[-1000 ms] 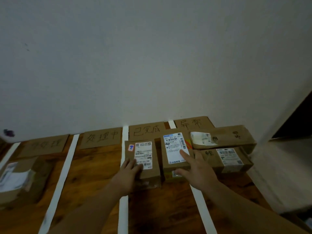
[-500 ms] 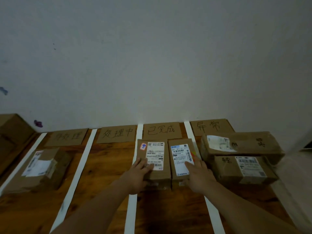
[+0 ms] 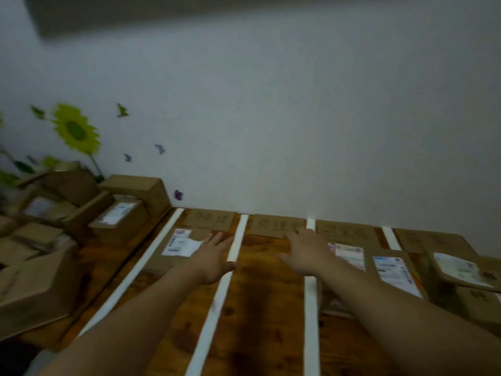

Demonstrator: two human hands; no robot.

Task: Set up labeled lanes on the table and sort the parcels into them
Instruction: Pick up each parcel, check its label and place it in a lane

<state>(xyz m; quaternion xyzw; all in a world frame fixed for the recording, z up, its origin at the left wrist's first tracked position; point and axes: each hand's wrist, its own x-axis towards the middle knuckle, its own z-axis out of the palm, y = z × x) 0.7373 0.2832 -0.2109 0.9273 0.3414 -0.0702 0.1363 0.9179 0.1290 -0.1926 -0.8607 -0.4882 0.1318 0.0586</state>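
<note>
Motion blur smeared everything. The writing on the cardboard signs (image 3: 276,226) just beyond the fingertips could not be read. The left hand (image 3: 214,256) covered one corner of the first-lane parcel (image 3: 176,242), but whether its fingers touched it could not be told. Behind the right hand (image 3: 306,253), the forearm hid part of the third-lane parcel (image 3: 349,253). The picture's edge cut off the stacked parcels (image 3: 461,270), well right of those fingers.

Free lane (image 3: 267,308) between flanking parcels (image 3: 390,270)
</note>
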